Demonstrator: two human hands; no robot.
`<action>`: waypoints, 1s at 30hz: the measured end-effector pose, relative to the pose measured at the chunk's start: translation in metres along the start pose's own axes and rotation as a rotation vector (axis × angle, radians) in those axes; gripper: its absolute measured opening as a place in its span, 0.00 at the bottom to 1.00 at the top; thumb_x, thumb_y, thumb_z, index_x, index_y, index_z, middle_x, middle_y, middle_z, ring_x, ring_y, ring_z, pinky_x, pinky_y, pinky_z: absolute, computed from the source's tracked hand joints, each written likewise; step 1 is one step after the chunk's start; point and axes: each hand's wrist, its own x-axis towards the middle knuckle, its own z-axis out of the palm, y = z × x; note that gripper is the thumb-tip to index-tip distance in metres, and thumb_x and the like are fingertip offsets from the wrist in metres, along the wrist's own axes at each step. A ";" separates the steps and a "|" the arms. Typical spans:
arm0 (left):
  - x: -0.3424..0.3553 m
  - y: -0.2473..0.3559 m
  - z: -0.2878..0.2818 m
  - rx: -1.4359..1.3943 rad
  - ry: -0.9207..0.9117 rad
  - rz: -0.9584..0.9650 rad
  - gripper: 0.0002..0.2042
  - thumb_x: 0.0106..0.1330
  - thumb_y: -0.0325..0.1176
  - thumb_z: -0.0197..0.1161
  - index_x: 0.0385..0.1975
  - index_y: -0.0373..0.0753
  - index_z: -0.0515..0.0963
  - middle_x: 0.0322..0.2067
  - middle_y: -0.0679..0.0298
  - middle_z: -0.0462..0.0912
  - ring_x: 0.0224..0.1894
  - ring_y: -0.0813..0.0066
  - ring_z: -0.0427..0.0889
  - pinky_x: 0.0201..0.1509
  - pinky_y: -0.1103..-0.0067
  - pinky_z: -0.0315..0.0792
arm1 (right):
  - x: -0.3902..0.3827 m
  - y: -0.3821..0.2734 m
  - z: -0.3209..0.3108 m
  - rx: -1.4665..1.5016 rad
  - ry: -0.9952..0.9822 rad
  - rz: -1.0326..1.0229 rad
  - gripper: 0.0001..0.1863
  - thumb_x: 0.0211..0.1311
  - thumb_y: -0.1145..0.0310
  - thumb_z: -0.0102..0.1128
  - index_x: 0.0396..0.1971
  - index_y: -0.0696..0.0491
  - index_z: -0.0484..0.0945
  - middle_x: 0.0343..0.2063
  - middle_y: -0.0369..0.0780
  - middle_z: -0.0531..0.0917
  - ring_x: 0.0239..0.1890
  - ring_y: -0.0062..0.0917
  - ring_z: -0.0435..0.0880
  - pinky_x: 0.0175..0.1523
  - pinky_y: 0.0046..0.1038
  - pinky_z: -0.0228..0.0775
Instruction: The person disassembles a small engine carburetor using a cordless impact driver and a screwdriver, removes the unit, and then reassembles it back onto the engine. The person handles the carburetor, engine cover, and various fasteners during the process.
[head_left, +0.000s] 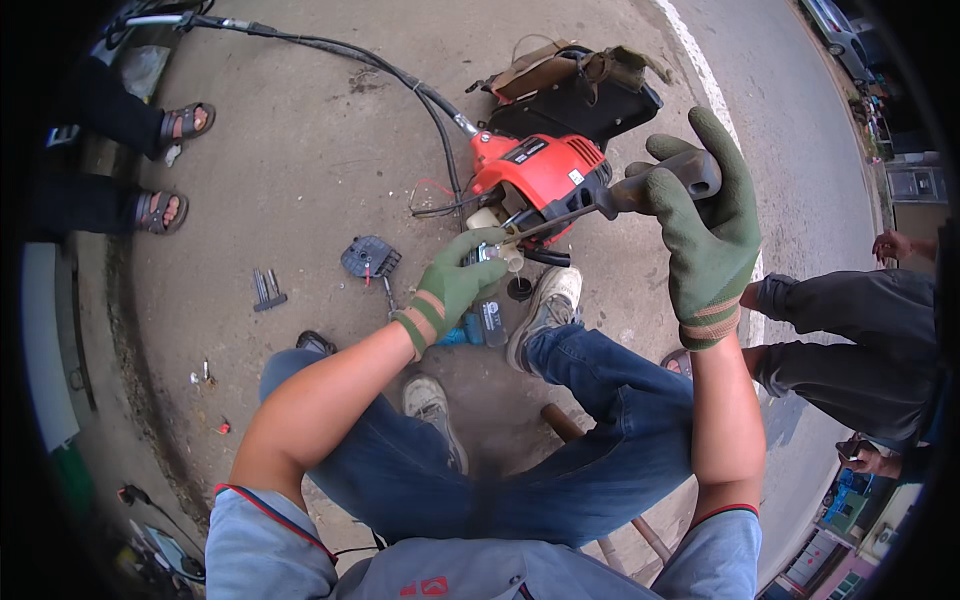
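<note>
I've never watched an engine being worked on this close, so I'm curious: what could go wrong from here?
The screwdriver in the right hand might slip; its shaft points toward the left hand and could jab it.

The small metal pieces and the black part lie loose on the ground and might get kicked away.

The clear bottle beside the right shoe could get bumped if that foot shifts.

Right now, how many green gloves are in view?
2. One glove is on the left hand, near the red engine housing; the other glove is on the right hand, holding a dark-handled screwdriver. None seem hidden.
</note>
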 end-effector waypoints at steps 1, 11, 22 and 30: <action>-0.004 0.002 0.001 -0.024 0.022 0.013 0.23 0.68 0.27 0.68 0.63 0.43 0.78 0.46 0.69 0.82 0.45 0.81 0.83 0.48 0.80 0.81 | 0.001 0.003 0.002 -0.025 -0.014 -0.011 0.31 0.72 0.73 0.64 0.72 0.59 0.66 0.55 0.51 0.83 0.52 0.36 0.88 0.57 0.36 0.84; -0.001 0.002 0.019 0.013 0.072 0.009 0.27 0.69 0.26 0.66 0.69 0.41 0.74 0.47 0.66 0.83 0.45 0.79 0.83 0.50 0.78 0.82 | 0.006 0.016 -0.005 -0.012 -0.005 -0.009 0.30 0.72 0.73 0.64 0.71 0.60 0.68 0.55 0.51 0.84 0.51 0.33 0.89 0.57 0.35 0.84; 0.003 0.001 0.017 0.003 0.062 -0.007 0.26 0.70 0.27 0.66 0.68 0.43 0.74 0.50 0.67 0.82 0.48 0.79 0.83 0.53 0.78 0.82 | 0.009 0.018 -0.005 0.016 -0.016 0.007 0.29 0.72 0.74 0.64 0.69 0.61 0.69 0.53 0.49 0.85 0.47 0.30 0.90 0.53 0.31 0.85; 0.000 0.005 0.016 -0.073 0.039 0.007 0.23 0.68 0.27 0.67 0.64 0.42 0.78 0.46 0.69 0.82 0.42 0.82 0.81 0.47 0.81 0.80 | 0.011 0.018 -0.006 0.028 -0.012 0.011 0.29 0.72 0.76 0.63 0.70 0.60 0.68 0.53 0.49 0.85 0.50 0.30 0.89 0.56 0.30 0.85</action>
